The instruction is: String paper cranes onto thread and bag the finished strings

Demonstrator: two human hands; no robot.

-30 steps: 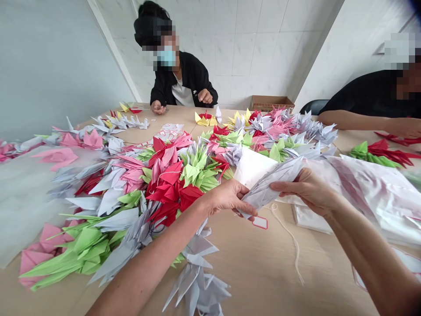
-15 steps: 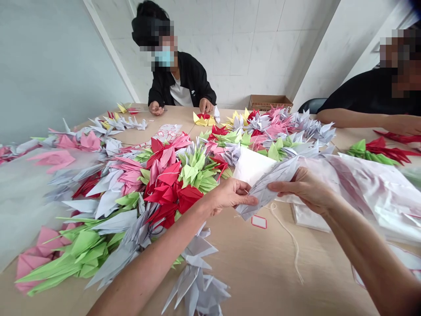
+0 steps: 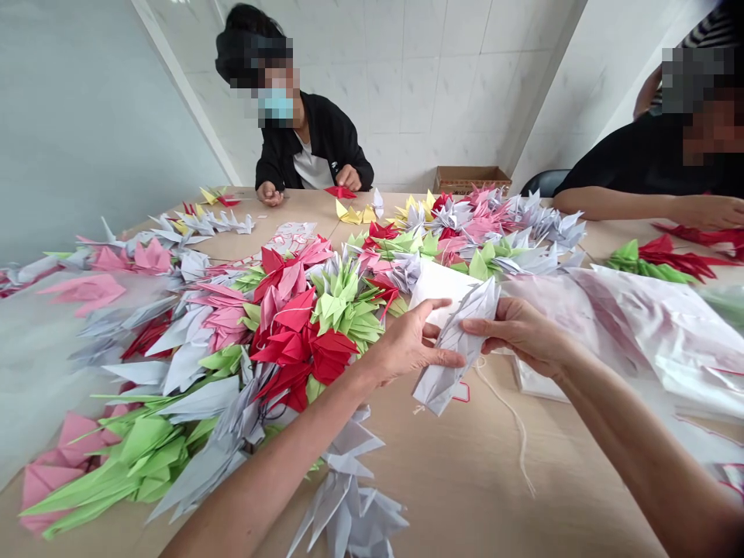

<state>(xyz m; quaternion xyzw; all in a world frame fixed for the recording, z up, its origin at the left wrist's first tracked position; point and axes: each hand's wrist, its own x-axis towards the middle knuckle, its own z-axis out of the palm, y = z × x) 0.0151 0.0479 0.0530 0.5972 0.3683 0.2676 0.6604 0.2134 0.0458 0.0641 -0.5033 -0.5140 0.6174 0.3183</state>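
Right hand (image 3: 523, 329) pinches paper crane (image 3: 454, 349), left hand (image 3: 407, 346) spread against it; overgripping could crush folds, and loose string (image 3: 514, 418) could snag it.

1. Pale grey paper crane (image 3: 447, 349): darker grey fold lines.
2. Paper cranes (image 3: 302, 349): red, pink, lime green, pale grey and yellow, in mixed clusters.
3. Translucent plastic sheet (image 3: 651, 333): whitish, pink-red streaks.
4. Cardboard box (image 3: 472, 177): plain brown.
5. Seated person's jacket (image 3: 342, 147): black.
6. Tabletop (image 3: 465, 496): pale tan.
7. Wall tiles (image 3: 407, 93): white, grey grid of joints.
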